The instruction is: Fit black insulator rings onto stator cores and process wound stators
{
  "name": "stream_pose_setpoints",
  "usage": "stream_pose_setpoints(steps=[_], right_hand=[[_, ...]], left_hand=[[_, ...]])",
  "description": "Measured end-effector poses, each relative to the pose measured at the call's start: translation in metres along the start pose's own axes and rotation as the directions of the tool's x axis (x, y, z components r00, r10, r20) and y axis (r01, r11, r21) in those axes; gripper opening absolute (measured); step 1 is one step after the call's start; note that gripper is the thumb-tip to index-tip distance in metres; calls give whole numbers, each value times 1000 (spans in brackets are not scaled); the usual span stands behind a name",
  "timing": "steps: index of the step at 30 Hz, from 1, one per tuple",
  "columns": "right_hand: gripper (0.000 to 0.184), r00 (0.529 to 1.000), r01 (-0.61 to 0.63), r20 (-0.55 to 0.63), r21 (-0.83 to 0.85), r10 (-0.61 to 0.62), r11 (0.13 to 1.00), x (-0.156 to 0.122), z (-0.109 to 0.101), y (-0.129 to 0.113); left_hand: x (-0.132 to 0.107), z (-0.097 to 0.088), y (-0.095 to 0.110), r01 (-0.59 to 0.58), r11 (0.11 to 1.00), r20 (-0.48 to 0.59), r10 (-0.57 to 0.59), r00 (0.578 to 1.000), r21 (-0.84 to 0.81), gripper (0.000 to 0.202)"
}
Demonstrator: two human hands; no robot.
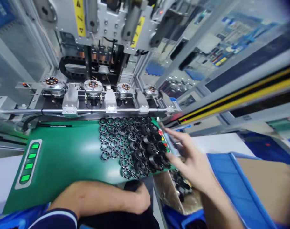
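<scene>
A heap of several black ring-shaped parts (133,144) lies on the green work surface (68,156) in front of a machine. My right hand (186,159) hovers at the right edge of the heap, fingers spread and stretched toward the rings, holding nothing. My left hand (139,200) rests low near the front edge of the green surface, fingers curled down against dark cloth; its fingertips are hidden.
The machine holds a row of round fixtures with copper-wound stators (93,85). Green lit buttons (29,162) sit on the left. A blue bin (233,187) with cardboard stands right; more black rings (182,186) lie in a container below the surface's edge.
</scene>
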State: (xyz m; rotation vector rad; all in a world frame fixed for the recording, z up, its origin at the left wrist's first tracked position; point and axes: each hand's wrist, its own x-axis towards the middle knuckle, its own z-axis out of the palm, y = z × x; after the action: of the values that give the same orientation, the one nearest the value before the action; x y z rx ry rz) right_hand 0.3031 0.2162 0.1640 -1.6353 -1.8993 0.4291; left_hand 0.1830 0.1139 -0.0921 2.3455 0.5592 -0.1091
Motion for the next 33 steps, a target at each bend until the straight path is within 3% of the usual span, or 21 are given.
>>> stream_pose_setpoints(steps=[3, 7, 10, 14, 16, 17, 18, 19, 21, 22, 23, 25, 26, 28, 33], right_hand=[[67, 998, -6, -66, -79, 1, 997, -38, 36, 15], [59, 994, -14, -109, -174, -5, 985, -42, 56, 13], [53, 994, 7, -105, -186, -27, 982, -38, 58, 18], [46, 992, 102, -51, -176, -112, 979, -32, 46, 28], [46, 982, 174, -39, -161, -183, 971, -17, 29, 22], [48, 972, 227, -19, -158, -233, 961, -3, 18, 13], [51, 959, 283, 18, -162, -284, 945, 15, 8, 0], [53, 940, 341, 85, -174, -331, 924, 37, 1, -18], [51, 905, 396, 257, -210, -340, 894, 89, -5, -63], [50, 883, 399, 361, -235, -301, 887, 117, -1, -88], [48, 863, 415, 408, -235, -298, 879, 145, 7, -112], [49, 850, 431, 439, -256, -293, 866, 195, 33, -154], [51, 847, 431, 451, -273, -282, 860, 216, 49, -169], [52, 841, 420, 486, -310, -238, 853, 249, 80, -189], [48, 785, 357, 618, -410, -32, 839, 289, 131, -197]], left_hand=[[-2, -8, -11, -22, 996, 216, 3, 976, 84, 32], [-36, -37, -28, 11, 993, 277, -43, 960, 118, 40], [-95, -47, -21, 124, 989, 236, -140, 962, 82, 61], [-205, -68, 0, 307, 952, 181, -304, 935, 14, 73], [-260, -107, 6, 345, 929, 77, -337, 938, -133, 74], [-284, -138, 7, 340, 918, 3, -347, 938, -204, 69], [-304, -177, 6, 377, 901, -135, -410, 902, -216, 58], [-319, -221, 1, 425, 889, -293, -458, 839, -171, 52], [-335, -315, -16, 618, 786, -596, -493, 634, 6, 51], [-336, -360, -28, 739, 668, -708, -478, 520, 91, 52], [-333, -400, -43, 839, 523, -763, -478, 435, 151, 55], [-322, -459, -75, 898, 405, -788, -491, 372, 171, 54], [-315, -477, -91, 907, 377, -773, -513, 374, 188, 52], [-305, -492, -122, 916, 337, -729, -569, 381, 216, 44], [-300, -486, -173, 929, 285, -654, -661, 368, 235, 44]])
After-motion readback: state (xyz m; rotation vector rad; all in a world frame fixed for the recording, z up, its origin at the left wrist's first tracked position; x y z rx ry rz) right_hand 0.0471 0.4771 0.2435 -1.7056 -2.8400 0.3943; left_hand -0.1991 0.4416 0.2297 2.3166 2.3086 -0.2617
